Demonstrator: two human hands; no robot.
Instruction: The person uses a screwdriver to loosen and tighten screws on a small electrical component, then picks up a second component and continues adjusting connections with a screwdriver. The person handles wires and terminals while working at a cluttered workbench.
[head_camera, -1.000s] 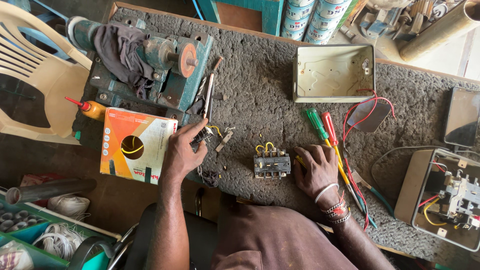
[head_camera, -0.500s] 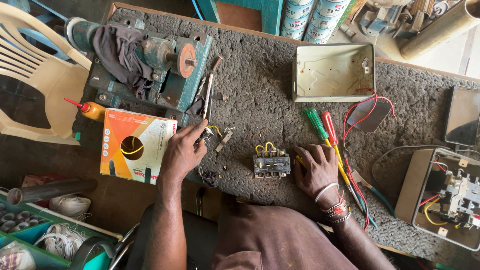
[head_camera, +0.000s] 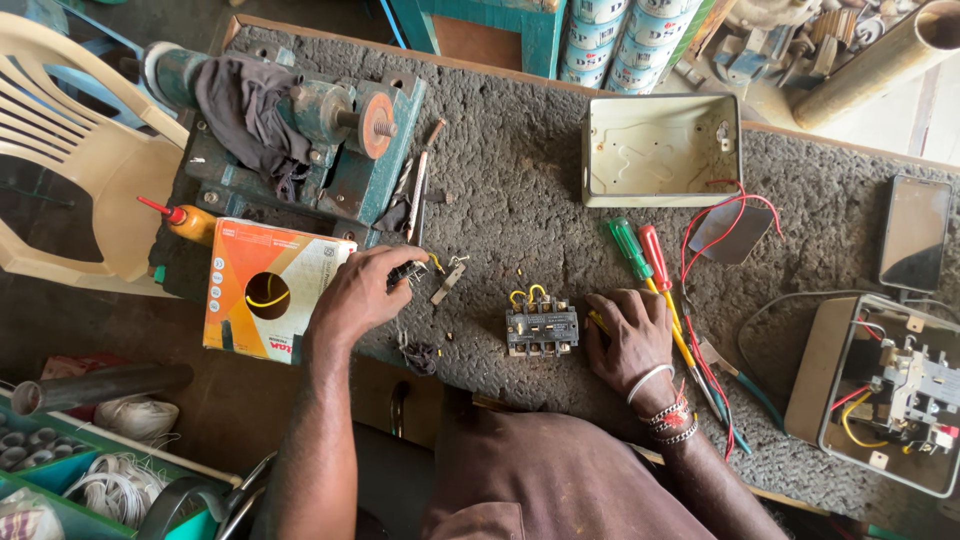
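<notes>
- Grey, rough-surfaced worktop (head_camera: 520, 190), strewn with electrical parts.
- Left hand (head_camera: 355, 300): reached toward small dark part (head_camera: 408, 272) with yellow wire, just beside orange-and-white carton (head_camera: 265, 300); fingers curled onto it, apparently pinched shut, exact grip hidden by knuckles.
- Right hand (head_camera: 630, 335): laid palm-down, fingers loosely spread, nothing gripped; fingertips just beside black contactor block (head_camera: 541, 328), overlapping yellow screwdriver shafts.
- Contactor block: sat near front edge between both hands, two yellow wire loops on top.
- Green-handled screwdriver (head_camera: 630, 248) and red-handled screwdriver (head_camera: 654, 256): lain side by side, above right hand.
- Small metal bracket (head_camera: 447, 280): loose, right of left hand.
- Cream metal enclosure box (head_camera: 660, 150): open, well apart at rear.
- Green bench grinder (head_camera: 330, 140), dark cloth draped over.
- Handling note, as judgement: best lifted by firm fingertip pinch on part body, not wire; block best steadied by right hand.
</notes>
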